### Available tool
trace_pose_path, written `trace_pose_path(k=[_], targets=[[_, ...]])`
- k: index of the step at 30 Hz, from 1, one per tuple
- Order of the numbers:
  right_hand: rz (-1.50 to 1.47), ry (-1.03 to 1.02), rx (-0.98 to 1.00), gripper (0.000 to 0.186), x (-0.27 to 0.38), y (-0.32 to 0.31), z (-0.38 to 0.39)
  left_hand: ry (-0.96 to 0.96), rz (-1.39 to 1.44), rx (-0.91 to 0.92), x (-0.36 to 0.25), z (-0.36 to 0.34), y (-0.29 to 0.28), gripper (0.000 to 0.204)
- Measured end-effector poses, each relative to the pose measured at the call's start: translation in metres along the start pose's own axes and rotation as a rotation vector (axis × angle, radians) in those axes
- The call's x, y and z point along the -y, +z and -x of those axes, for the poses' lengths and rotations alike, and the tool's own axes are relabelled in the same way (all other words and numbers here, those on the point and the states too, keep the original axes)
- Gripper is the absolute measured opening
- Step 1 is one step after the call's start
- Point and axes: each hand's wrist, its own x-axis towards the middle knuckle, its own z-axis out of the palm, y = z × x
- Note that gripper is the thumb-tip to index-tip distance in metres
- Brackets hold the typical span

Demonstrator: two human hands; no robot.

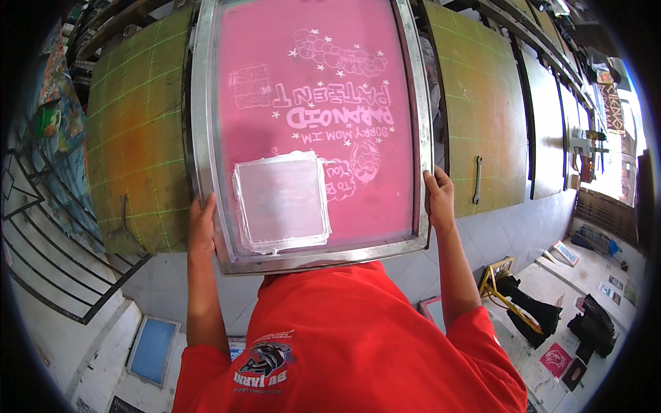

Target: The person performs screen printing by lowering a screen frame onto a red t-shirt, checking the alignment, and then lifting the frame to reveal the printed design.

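Note:
Both my hands hold a large screen-printing screen (317, 259) by its side edges, close to its near corners. Its frame is grey metal, and the pink mesh (372, 224) carries pale, upside-down lettering, stars and drawings. A whitish square patch (284, 201) with rough white edges covers the near left part of the mesh. My left hand (202, 221) is closed on the left frame bar, its thumb along the bar. On the right bar, my right hand (439, 196) is closed too, thumb on top and the other fingers mostly hidden.
A yellow-brown board (141, 138) with green grid lines lies left of the screen, with a metal tool (124, 215) on it. Another such board (475, 103), bearing a wrench (477, 180), lies right. Black metal bars (55, 265) stand at far left. A blue-meshed frame (153, 350) lies lower left.

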Motion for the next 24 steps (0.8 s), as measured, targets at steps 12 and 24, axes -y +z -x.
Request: trace_pose_path(k=[12, 24], targets=[[0.086, -0.037, -0.038, 0.025, -0.001, 0.003, 0.000, -0.001, -0.017, 0.011, -0.005, 0.002, 0.001, 0.044], [0.576, -0.048, -0.111, 0.039, 0.009, 0.003, 0.001, -0.013, -0.004, 0.015, -0.007, 0.002, -0.001, 0.043]])
